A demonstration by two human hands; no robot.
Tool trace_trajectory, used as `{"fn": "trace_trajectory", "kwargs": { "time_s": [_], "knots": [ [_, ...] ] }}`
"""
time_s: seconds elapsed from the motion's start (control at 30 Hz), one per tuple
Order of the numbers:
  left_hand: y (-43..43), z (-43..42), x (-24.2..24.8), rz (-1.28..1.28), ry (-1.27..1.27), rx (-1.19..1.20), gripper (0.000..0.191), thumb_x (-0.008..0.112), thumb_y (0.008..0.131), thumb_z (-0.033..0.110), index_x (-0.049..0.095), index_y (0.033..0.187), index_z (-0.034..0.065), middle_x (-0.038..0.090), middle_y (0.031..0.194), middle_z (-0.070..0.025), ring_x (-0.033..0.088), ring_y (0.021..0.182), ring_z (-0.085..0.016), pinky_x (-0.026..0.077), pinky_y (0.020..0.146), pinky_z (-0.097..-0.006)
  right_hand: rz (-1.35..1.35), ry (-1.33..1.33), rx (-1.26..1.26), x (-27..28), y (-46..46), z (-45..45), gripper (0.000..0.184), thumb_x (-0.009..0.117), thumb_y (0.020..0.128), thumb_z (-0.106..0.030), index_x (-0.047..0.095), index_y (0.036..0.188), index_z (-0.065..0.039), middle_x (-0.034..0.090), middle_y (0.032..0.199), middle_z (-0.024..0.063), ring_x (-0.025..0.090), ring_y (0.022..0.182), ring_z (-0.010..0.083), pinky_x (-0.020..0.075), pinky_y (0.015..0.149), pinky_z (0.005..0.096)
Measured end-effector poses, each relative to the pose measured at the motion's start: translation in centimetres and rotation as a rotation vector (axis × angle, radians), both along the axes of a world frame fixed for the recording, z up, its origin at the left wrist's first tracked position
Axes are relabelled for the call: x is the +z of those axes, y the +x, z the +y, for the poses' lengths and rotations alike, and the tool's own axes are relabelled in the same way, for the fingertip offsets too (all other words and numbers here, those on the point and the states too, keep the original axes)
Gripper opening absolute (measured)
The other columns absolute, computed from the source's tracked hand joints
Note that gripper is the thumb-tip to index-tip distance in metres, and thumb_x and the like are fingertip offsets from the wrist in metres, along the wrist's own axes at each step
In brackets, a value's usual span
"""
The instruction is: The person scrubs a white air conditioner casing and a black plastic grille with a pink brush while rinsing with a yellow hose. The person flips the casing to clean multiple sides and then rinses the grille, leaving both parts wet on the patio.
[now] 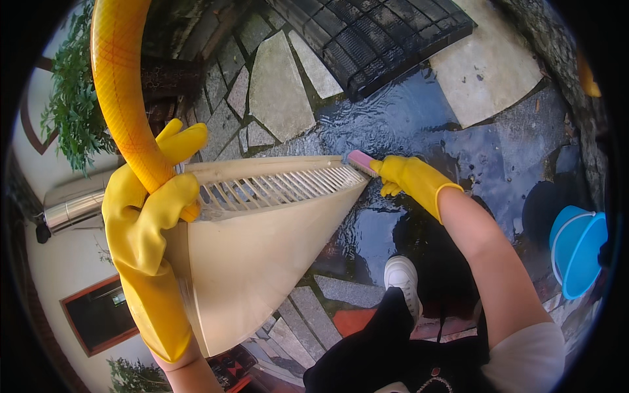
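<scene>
A yellow rubber glove covers my left hand (132, 231), which grips a thick yellow hose (113, 83) close to its outlet. Clear water seems to run from the outlet onto the slats (275, 189) of a tall cream-coloured casing (245, 270). The casing stands upright on the wet paving, with its slatted side facing up and away from me. My right hand (413, 182), gloved in yellow too, holds a pink-backed scrubbing brush (360, 159). The brush's bristles are at the far, lower end of the slatted side. My right fingertips are partly hidden.
Water pools on the stone paving (280, 88) around the casing's lower end. A black plastic pallet (388, 39) lies beyond it. At the right stands a blue bucket (572, 250). My white shoe (401, 277) is near the puddle. Leafy branches (78, 93) hang at the left.
</scene>
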State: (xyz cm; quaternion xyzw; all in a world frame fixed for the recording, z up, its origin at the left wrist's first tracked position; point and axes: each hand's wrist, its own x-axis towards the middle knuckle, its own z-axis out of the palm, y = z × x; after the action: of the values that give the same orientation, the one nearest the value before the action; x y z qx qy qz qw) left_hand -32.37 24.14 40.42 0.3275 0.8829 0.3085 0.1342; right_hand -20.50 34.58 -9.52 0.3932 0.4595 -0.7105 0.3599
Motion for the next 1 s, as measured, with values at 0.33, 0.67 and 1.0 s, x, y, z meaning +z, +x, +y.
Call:
{"fn": "trace_trajectory", "kwargs": {
  "time_s": [0.33, 0.67, 1.0],
  "knots": [
    [-0.3, 0.1, -0.3, 0.071, 0.033, -0.125, 0.047, 0.076, 0.083, 0.016, 0.079, 0.122, -0.0088, 0.067, 0.072, -0.0040, 0.064, 0.072, -0.013, 0.051, 0.090, -0.0318, 0.268, -0.424, -0.354, 13.7, 0.2, 3.4, 0.036, 0.054, 0.115, -0.037, 0.070, 0.137, -0.013, 0.081, 0.109, 0.0122, 0.063, 0.062, 0.0054, 0.0591, 0.059, 0.0216],
    [-0.2, -0.1, 1.6, -0.054, -0.122, -0.170, 0.043, 0.072, 0.082, 0.013, 0.079, 0.118, -0.0094, 0.081, 0.104, -0.0194, 0.069, 0.114, -0.026, 0.052, 0.098, -0.0358, 0.171, -0.252, -0.173, 15.6, -3.2, 1.6, 0.042, 0.053, 0.115, -0.042, 0.065, 0.146, -0.016, 0.080, 0.107, 0.0117, 0.064, 0.062, 0.0102, 0.0612, 0.063, 0.0265],
    [-1.5, 0.5, 0.6, 0.073, -0.021, -0.380, 0.024, 0.072, 0.083, 0.015, 0.074, 0.100, -0.0020, 0.075, 0.098, -0.0202, 0.073, 0.097, -0.042, 0.042, 0.124, -0.0519, 0.210, -0.191, -0.135, 16.4, -4.5, 1.7, 0.049, 0.051, 0.115, -0.047, 0.060, 0.154, -0.019, 0.079, 0.104, 0.0112, 0.064, 0.061, 0.0150, 0.0634, 0.067, 0.0314]
  ]
}}
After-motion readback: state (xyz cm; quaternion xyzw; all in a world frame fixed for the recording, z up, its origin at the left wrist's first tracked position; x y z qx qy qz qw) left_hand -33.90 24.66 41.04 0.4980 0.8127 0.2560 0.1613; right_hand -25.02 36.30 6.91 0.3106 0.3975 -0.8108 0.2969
